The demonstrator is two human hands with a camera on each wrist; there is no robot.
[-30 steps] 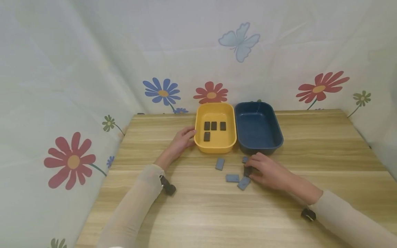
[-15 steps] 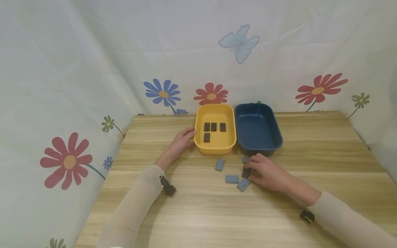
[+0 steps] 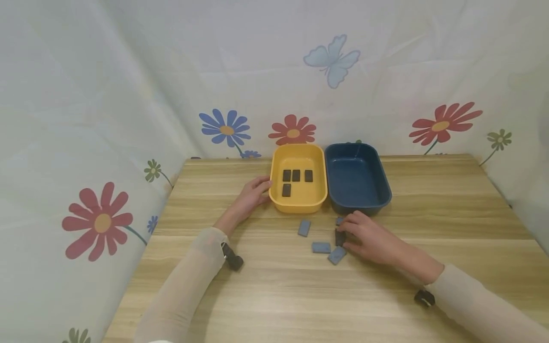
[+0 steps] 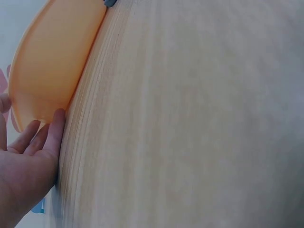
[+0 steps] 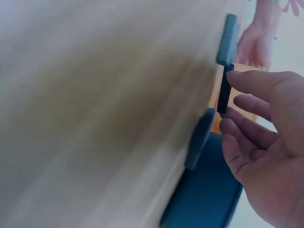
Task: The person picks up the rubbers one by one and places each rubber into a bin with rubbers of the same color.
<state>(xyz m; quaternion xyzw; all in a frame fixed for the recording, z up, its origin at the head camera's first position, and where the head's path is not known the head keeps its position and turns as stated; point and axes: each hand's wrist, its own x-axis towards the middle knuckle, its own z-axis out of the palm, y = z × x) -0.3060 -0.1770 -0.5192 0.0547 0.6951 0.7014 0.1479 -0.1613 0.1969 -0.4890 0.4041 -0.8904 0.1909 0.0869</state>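
In the head view the left hand (image 3: 249,197) rests its fingertips against the left side of the yellow bin (image 3: 299,208), which holds several black tiles (image 3: 286,190). Between thumb and fingers, the right hand (image 3: 371,238) pinches a black tile (image 3: 340,237) among the blue-grey tiles. One blue-grey tile (image 3: 337,255) lies just below it, others to its left, and one is partly covered by the fingers. The right wrist view shows the pinched black tile (image 5: 225,90) on edge between thumb and fingertips. In the left wrist view, the left hand (image 4: 35,164) touches the yellow bin (image 4: 57,57).
A dark blue bin (image 3: 358,183) stands against the yellow bin's right side, with nothing visible inside. Both bins are near the back edge of the wooden table (image 3: 266,295). A flowered curtain (image 3: 253,71) hangs behind and to the left.
The right hand and the black tile have shifted very slightly left over the last second. The left hand stays at the yellow bin.
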